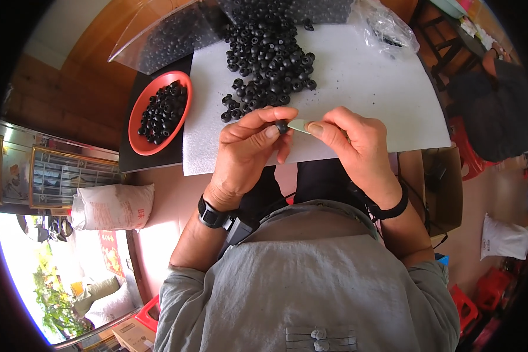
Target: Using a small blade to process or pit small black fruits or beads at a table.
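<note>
Between the thumb and fingers of my left hand (249,138) is a small round black part (282,126). My right hand (358,141) pinches a thin, pale, flat blade-like tool (299,125), its tip against or very close to the black part. Both hands are over the near edge of a white foam sheet (364,88). Just beyond my left hand lies a heap of similar round black parts (270,58), some with visible holes. To the left, a red oval bowl (136,132) holds more small black parts.
A clear plastic bin (170,38) with black parts stands at the back left. A crumpled clear plastic bag (387,29) lies at the back right. A cardboard box (446,182) is below the table on the right. Another person (493,105) sits at the far right. A white sack (114,206) is at left.
</note>
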The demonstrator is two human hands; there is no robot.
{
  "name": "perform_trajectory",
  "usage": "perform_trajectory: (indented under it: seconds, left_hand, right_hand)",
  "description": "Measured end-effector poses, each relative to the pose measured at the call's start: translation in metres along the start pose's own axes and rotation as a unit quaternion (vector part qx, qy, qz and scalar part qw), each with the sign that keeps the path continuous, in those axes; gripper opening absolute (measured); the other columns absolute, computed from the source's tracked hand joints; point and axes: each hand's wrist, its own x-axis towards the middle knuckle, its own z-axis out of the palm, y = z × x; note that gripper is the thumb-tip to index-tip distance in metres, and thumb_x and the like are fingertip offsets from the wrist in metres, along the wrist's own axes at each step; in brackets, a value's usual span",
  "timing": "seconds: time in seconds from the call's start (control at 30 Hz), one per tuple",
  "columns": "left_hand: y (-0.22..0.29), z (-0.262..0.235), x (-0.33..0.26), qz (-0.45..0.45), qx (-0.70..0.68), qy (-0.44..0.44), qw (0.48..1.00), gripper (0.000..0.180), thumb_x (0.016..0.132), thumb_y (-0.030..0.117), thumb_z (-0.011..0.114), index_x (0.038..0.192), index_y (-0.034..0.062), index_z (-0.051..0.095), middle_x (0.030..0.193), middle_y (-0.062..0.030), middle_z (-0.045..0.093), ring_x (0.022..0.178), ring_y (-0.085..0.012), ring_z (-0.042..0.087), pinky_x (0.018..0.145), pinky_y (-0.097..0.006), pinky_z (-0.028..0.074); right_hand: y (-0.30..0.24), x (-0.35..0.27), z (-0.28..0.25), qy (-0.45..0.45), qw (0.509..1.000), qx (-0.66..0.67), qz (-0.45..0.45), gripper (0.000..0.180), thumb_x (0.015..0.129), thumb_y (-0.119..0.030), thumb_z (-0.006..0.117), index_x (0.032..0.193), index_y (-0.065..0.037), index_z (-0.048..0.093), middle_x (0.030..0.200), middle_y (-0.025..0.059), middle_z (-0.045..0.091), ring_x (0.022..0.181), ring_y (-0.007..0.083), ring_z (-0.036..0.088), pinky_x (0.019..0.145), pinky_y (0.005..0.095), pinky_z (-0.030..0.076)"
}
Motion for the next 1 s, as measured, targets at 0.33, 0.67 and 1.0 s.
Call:
perform_trajectory:
  seconds: [0.33,0.67,1.0]
  left_hand:
    - [-0.0052,0.0014,-0.0014,0.035,0.049,0.005,0.998,0.030,0.103,-0.004,0.058,0.130,-0.0035,0.071,0.121,-0.0093,0.063,0.089,-0.0188,0.063,0.070,-0.031,0.054]
    - [-0.0078,0.0062,-0.0047,0.039,0.063,0.030,0.997,0.029,0.103,-0.005,0.057,0.128,-0.0038,0.072,0.120,-0.0090,0.062,0.088,-0.0188,0.063,0.070,-0.032,0.056]
    - [-0.0067,0.0081,-0.0049,0.039,0.064,0.033,0.997,0.027,0.103,-0.006,0.056,0.125,-0.0055,0.072,0.119,-0.0101,0.062,0.087,-0.0193,0.064,0.068,-0.032,0.057]
  right_hand:
    - [-0.0007,-0.0001,0.0074,0.038,0.997,-0.066,-0.030,0.030,0.096,-0.027,0.077,0.078,-0.008,0.063,0.063,0.0088,0.062,0.054,0.0273,0.061,0.051,0.0396,0.044]
    - [0.0012,-0.0019,0.0059,0.031,0.996,-0.076,-0.044,0.031,0.097,-0.030,0.076,0.078,-0.009,0.062,0.062,0.0076,0.062,0.055,0.0268,0.063,0.050,0.0398,0.044]
    - [0.0081,-0.0057,0.0101,0.044,0.989,-0.083,-0.118,0.028,0.095,-0.024,0.078,0.079,-0.008,0.063,0.065,0.0073,0.062,0.058,0.0261,0.061,0.052,0.0400,0.044]
